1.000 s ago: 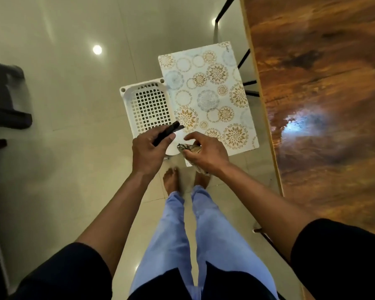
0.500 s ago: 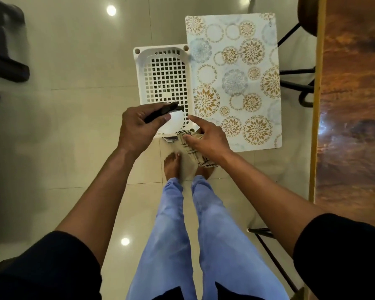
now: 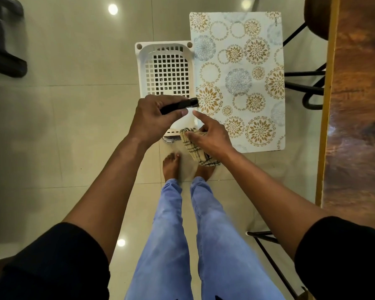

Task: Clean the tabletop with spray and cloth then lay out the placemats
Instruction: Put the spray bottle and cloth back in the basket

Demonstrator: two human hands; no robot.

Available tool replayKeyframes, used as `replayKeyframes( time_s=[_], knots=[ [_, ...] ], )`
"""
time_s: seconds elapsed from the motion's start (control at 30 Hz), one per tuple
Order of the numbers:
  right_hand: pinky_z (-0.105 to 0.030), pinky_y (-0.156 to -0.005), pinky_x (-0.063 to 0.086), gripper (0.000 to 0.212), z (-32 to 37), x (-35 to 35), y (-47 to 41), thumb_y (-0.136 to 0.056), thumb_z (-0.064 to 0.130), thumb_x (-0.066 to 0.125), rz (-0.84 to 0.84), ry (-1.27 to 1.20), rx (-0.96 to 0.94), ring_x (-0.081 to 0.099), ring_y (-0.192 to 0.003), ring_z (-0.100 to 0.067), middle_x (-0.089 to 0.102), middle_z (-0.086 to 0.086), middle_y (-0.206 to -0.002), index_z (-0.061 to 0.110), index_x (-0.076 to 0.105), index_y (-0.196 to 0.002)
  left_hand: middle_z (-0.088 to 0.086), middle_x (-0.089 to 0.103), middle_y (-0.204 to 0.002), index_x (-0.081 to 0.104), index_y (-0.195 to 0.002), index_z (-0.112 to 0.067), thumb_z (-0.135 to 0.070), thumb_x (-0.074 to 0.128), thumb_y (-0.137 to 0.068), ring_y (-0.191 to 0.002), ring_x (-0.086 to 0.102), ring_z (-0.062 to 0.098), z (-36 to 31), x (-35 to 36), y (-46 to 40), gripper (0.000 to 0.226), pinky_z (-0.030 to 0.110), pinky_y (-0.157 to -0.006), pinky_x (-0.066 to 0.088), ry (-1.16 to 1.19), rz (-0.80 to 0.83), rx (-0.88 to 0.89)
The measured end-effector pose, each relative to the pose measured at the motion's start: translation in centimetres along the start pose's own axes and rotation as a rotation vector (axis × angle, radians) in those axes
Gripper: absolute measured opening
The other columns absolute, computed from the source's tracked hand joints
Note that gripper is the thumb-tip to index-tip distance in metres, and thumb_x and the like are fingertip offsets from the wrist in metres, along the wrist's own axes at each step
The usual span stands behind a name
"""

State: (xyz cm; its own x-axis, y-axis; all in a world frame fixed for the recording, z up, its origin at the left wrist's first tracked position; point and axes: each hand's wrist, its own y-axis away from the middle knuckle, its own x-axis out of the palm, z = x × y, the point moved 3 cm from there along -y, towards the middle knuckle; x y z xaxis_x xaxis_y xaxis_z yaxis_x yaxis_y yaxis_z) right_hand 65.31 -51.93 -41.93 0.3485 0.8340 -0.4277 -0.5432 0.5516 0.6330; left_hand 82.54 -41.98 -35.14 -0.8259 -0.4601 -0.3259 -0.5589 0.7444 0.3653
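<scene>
Left hand (image 3: 155, 118) curled round black spray head (image 3: 180, 106), long axis roughly level, nozzle pointing right toward placemat (image 3: 238, 81); right hand (image 3: 208, 136) clutching checked cloth (image 3: 196, 148), index finger straight; above white basket (image 3: 167, 72); wooden tabletop (image 3: 359, 105) far right.

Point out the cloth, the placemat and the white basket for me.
cloth (image 3: 195, 151), head view, on the checked fold below the right hand.
placemat (image 3: 238, 81), head view, on its patterned middle.
basket (image 3: 168, 72), head view, on its grid floor.

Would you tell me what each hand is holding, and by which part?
Left hand grips the black spray head of a hidden bottle; right hand holds the bunched cloth near its top.
</scene>
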Motion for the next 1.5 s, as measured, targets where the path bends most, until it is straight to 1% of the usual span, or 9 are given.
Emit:
replayKeyframes(
  time_s=[0.17, 0.37, 0.63, 0.87, 1.0, 1.1, 1.2, 1.4, 1.5],
  knots=[
    [-0.035, -0.087, 0.056, 0.072, -0.7, 0.1, -0.2, -0.085, 0.052, 0.079, -0.016, -0.013, -0.006, 0.067, -0.094, -0.016, 0.062, 0.007, -0.091, 0.045, 0.05, -0.151, -0.012, 0.081, -0.111, 0.081, -0.124, -0.026, -0.016, 0.085, -0.093, -0.103, 0.076, 0.0, -0.1, 0.8, 0.4, 0.033, 0.027, -0.095, 0.061, -0.014, 0.005, -0.009],
    [-0.033, -0.083, 0.055, 0.066, -0.5, -0.5, 0.0, -0.086, 0.054, 0.078, -0.031, -0.005, 0.01, 0.066, -0.093, -0.015, 0.061, 0.01, -0.09, 0.043, 0.055, -0.146, -0.005, 0.081, -0.119, 0.08, -0.129, -0.02, -0.017, 0.085, -0.093, -0.109, 0.076, 0.008, -0.2, 0.8, 0.6, 0.037, 0.041, -0.103, 0.062, -0.048, -0.009, -0.044],
    [-0.045, -0.088, 0.062, 0.049, 1.5, -3.3, 3.2, -0.071, 0.069, 0.084, 0.039, -0.136, 0.113, 0.072, -0.099, -0.019, 0.074, 0.003, -0.105, 0.031, 0.07, -0.098, 0.006, 0.061, -0.157, 0.054, -0.159, -0.012, -0.02, 0.088, -0.087, -0.147, 0.056, 0.014, -1.8, -0.9, 2.7, 0.08, 0.038, -0.125, 0.043, 0.026, 0.015, -0.119],
    [-0.039, -0.078, 0.059, 0.052, 8.4, -9.1, 8.0, -0.084, 0.046, 0.082, 0.44, -0.54, 0.058, 0.071, -0.083, -0.029, 0.073, -0.014, -0.096, 0.002, 0.065, -0.106, 0.006, 0.076, -0.131, 0.069, -0.14, -0.007, -0.009, 0.072, -0.1, -0.128, 0.071, 0.014, -6.4, -3.7, 4.3, 0.04, 0.044, -0.115, 0.055, 0.232, -0.196, -0.071],
    [-0.034, -0.081, 0.06, 0.075, 12.2, -11.8, 8.4, -0.069, 0.047, 0.094, 0.541, -0.757, -0.073, 0.069, -0.096, -0.024, 0.071, -0.012, -0.11, 0.006, 0.062, -0.124, 0.013, 0.08, -0.122, 0.069, -0.136, -0.005, -0.023, 0.057, -0.112, -0.119, 0.076, 0.025, -9.7, -3.9, 3.7, 0.032, 0.038, -0.105, 0.06, 0.569, -0.042, -0.232],
    [-0.042, -0.084, 0.062, 0.048, 14.8, -13.0, 7.4, -0.078, 0.02, 0.081, 0.502, -0.828, -0.145, 0.069, -0.103, -0.032, 0.07, -0.015, -0.116, 0.013, 0.065, -0.123, 0.014, 0.077, -0.125, 0.065, -0.143, -0.006, -0.048, 0.048, -0.112, -0.11, 0.074, 0.027, -11.1, -3.5, 3.3, 0.055, 0.035, -0.093, 0.062, 0.748, 0.235, -0.35],
    [-0.048, -0.09, 0.059, 0.04, 17.1, -13.4, 5.2, -0.083, -0.001, 0.066, 0.45, -0.85, -0.22, 0.066, -0.106, -0.034, 0.067, -0.015, -0.116, 0.011, 0.062, -0.12, 0.024, 0.071, -0.136, 0.063, -0.146, -0.005, -0.043, 0.054, -0.109, -0.116, 0.071, 0.035, -11.5, -4.1, 1.9, 0.054, 0.05, -0.099, 0.059, 0.749, 0.322, -0.286],
    [-0.036, -0.078, 0.058, 0.032, 20.2, -13.9, -0.6, -0.077, -0.009, 0.068, 0.109, -0.635, -0.353, 0.07, -0.093, -0.021, 0.073, -0.005, -0.096, 0.012, 0.066, -0.101, 0.006, 0.079, -0.103, 0.075, -0.114, -0.007, -0.045, 0.074, -0.101, -0.092, 0.075, 0.023, -9.8, -7.2, -2.6, 0.041, 0.037, -0.084, 0.065, 0.499, -0.251, -0.434],
    [-0.029, -0.071, 0.056, 0.023, 21.2, -12.8, -2.6, -0.086, -0.006, 0.07, 0.048, -0.456, -0.398, 0.072, -0.087, -0.017, 0.075, -0.004, -0.093, 0.012, 0.07, -0.101, 0.018, 0.082, -0.11, 0.075, -0.116, 0.0, -0.07, 0.044, -0.106, -0.094, 0.08, 0.026, -9.4, -7.4, -4.3, 0.077, 0.036, -0.081, 0.067, 0.704, -0.08, -0.657]
  ],
)
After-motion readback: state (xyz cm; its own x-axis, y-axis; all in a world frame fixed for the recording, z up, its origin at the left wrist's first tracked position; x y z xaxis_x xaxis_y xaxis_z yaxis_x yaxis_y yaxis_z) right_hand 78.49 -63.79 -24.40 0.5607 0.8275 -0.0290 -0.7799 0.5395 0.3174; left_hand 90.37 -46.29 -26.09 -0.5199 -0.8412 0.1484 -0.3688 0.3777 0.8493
